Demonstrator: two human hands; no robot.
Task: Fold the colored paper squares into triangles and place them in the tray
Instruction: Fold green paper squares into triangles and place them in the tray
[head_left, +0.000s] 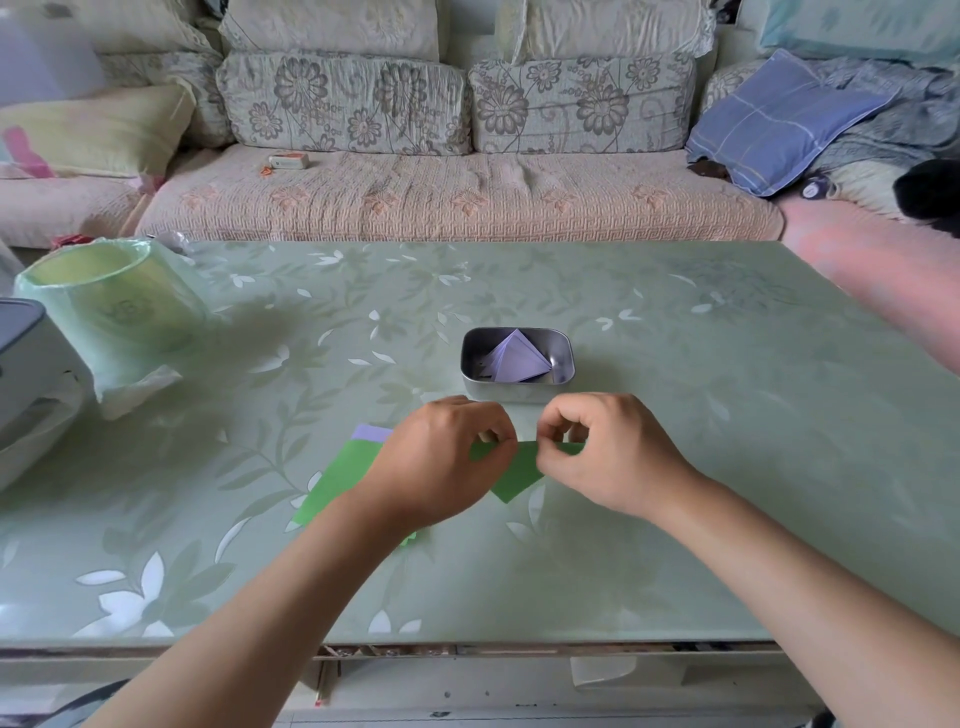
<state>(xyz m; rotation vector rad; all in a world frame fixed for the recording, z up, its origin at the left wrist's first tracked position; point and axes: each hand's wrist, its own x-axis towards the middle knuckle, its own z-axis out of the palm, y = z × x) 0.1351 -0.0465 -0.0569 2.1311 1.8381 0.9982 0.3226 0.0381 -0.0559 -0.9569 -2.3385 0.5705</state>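
Green folded triangle (514, 475) is pinched along its long edge by both hands, the left hand (441, 462) at the left part and the right hand (608, 452) at the right, fingers curled on the paper. The long edge runs left to right on the far side; the apex points toward the person. Just beyond, on the surface (675, 467), purple triangles (519, 356) are held in the metal tray (519, 391). Green squares (337, 483) lie partly hidden under the left hand

Tray (470, 364) behind both hands, folded papers (519, 356) inside, paper stack (337, 480) left
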